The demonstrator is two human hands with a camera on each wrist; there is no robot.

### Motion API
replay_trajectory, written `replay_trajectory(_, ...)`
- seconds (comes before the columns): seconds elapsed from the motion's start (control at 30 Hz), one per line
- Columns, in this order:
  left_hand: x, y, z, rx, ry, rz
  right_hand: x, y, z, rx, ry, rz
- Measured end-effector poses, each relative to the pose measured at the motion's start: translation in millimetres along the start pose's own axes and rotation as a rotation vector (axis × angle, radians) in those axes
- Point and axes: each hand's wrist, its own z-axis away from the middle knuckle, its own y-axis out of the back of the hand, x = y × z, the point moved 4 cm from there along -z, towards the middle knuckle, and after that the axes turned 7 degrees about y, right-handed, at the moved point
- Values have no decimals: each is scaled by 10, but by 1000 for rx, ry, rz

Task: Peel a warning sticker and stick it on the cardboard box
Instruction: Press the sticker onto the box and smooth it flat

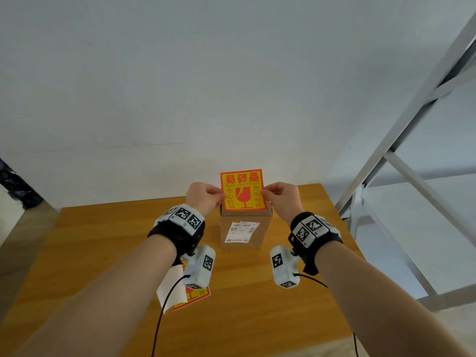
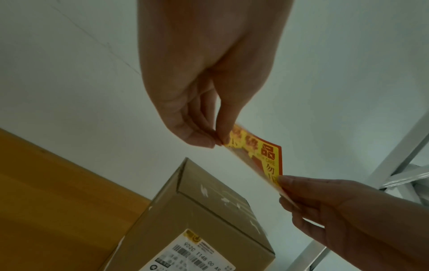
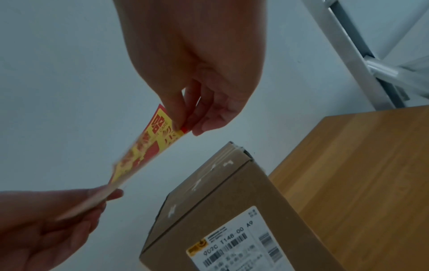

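A red and yellow warning sticker [image 1: 242,189] hangs flat in the air just above the cardboard box [image 1: 244,228], which stands on the wooden table [image 1: 103,253] near its back edge. My left hand [image 1: 203,197] pinches the sticker's left edge, and my right hand [image 1: 279,198] pinches its right edge. In the left wrist view the sticker [image 2: 262,157] is stretched between my left hand [image 2: 209,135] and my right hand [image 2: 301,192] over the taped top of the box [image 2: 209,207]. The right wrist view shows the sticker [image 3: 148,146], my right hand [image 3: 185,126] and the box [image 3: 220,192].
A stack of warning stickers [image 1: 192,296] with a white backing sheet [image 1: 171,287] lies on the table near my left wrist. A white shipping label [image 1: 242,231] covers the box's front face. A grey metal frame [image 1: 401,161] stands to the right of the table.
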Motion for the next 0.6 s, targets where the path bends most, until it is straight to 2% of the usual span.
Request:
replay_trajectory(0.13, -11, -103, -129, 1, 67, 33, 146, 11, -109, -4, -35, 23)
replay_trajectory(0.33, -131, -206, -241, 86, 128, -69, 355, -52, -163, -11, -97, 88)
replay_trajectory(0.6, -268, -282, -337, 114, 150, -159, 363, -106, -136, -31, -49, 199)
